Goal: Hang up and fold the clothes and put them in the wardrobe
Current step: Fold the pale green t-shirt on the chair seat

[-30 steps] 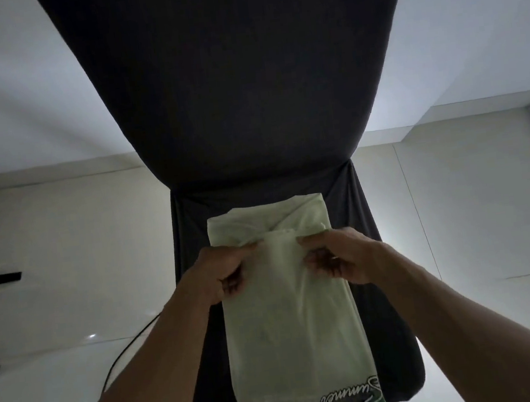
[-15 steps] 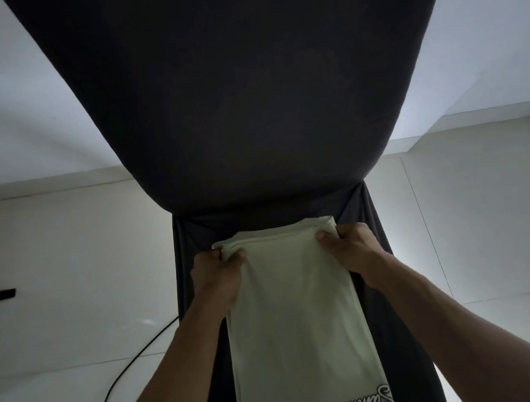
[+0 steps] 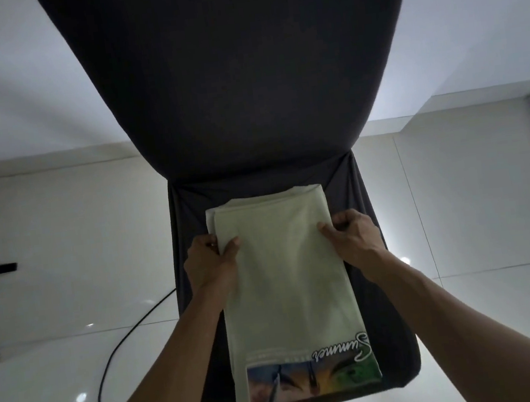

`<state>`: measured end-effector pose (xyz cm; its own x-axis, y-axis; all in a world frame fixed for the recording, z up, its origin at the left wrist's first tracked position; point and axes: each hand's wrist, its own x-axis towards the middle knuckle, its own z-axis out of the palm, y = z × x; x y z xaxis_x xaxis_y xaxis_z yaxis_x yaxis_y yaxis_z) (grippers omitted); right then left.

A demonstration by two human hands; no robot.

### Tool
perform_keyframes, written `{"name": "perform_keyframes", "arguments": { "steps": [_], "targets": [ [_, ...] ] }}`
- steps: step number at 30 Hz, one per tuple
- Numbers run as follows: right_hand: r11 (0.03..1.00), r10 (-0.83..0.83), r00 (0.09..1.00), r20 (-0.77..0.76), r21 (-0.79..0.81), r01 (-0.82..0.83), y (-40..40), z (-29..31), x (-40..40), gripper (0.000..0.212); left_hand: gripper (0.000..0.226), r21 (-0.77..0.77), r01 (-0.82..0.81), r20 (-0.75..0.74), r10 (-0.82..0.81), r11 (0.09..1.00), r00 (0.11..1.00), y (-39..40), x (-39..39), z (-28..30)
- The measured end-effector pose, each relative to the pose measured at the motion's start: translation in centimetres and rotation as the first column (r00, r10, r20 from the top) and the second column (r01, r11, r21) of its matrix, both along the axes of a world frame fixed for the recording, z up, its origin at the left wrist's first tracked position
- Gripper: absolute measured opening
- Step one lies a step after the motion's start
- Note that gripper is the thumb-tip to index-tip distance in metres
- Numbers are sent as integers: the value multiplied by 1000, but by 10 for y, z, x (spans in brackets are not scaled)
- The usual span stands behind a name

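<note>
Pale green shirt (image 3: 286, 281) folded into a long strip, lying flat on dark chair (image 3: 254, 86) seat, far end just short of the backrest at 12 o'clock. Printed panel with the word "Summer" at the near end, 6 o'clock, close to the seat's front edge. Left hand (image 3: 209, 263) at the strip's 9 o'clock edge, thumb on top, fingers curled under, grasping the shirt. Right hand (image 3: 349, 239) at the 3 o'clock edge, thumb on top, fingers curled round the edge, grasping the shirt likewise. Both hands set level, toward the far third of the strip. Black cable (image 3: 121, 346) on tiled floor (image 3: 65, 256) at 8 o'clock.
</note>
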<state>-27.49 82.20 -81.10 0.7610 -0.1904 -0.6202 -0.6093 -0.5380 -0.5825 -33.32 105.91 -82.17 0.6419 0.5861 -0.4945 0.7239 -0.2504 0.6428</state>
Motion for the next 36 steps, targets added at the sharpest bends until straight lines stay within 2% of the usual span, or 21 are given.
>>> {"name": "perform_keyframes", "arguments": {
  "steps": [5,10,14,17,22,24,29,31,33,36],
  "targets": [
    [999,29,999,-46,19,-28,-22,3,-60,24,42,-52,-4,-33,3,999,999,-18,-56,12],
    [997,8,993,-117,78,1,-41,14,-129,23,35,-40,-9,-41,7,999,999,-37,-136,17],
    [994,104,983,-154,50,-97,-55,16,-177,24,34,-23,74,-164,-77,997,983,-42,-187,13],
    [996,73,991,-115,53,-67,-62,13,-203,22,27,3,129,-185,-126,992,975,-47,-210,17],
    [999,27,1000,-11,-21,-28,-57,12,-222,20,16,128,86,-185,-62,988,981,-58,-220,16],
    [996,39,999,7,-84,-39,-54,12,-222,20,19,140,61,-180,-35,988,983,-61,-219,13],
    [985,0,1000,29,-172,6,-48,2,-228,39,33,184,38,-201,0,982,980,-65,-225,4],
    [988,-52,998,-27,-146,48,-47,2,-226,38,45,209,58,-216,-12,976,976,-67,-228,4],
    [992,-104,992,-77,-76,98,-48,2,-222,33,54,321,123,-245,-43,939,969,-70,-228,8],
    [978,-150,973,-174,117,172,-52,9,-216,20,52,415,217,-182,-153,884,971,-79,-219,23]
  ]
}}
